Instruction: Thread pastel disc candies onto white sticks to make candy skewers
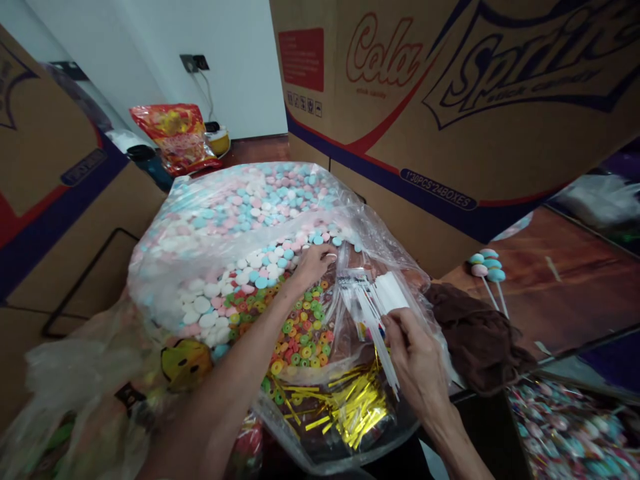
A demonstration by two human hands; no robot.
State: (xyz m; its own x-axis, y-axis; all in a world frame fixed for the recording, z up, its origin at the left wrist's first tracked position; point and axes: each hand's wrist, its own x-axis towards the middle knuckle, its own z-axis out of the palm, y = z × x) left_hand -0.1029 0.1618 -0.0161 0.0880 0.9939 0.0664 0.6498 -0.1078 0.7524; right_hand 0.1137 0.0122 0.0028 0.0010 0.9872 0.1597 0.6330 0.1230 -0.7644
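My left hand [314,264] reaches over a big clear plastic bag, fingers closed around what looks like a pale round candy [331,255]. Beside it lie pink, blue and white round candies [270,260] and colourful ring-shaped candies [305,330]. My right hand [413,343] is pinched at the end of a bundle of thin white sticks [373,313], apparently gripping a stick; its fingertips are partly hidden. Just past those fingers are white paper-like strips [391,292]. Gold twist ties [357,407] are piled nearest to me.
Large cardboard boxes [370,127] stand behind and at the left. Finished-looking candy lollipops [487,267] and a brown cloth [470,327] lie at the right. A red snack bag [175,137] stands at the back. Wrapped candies [570,427] fill the lower right.
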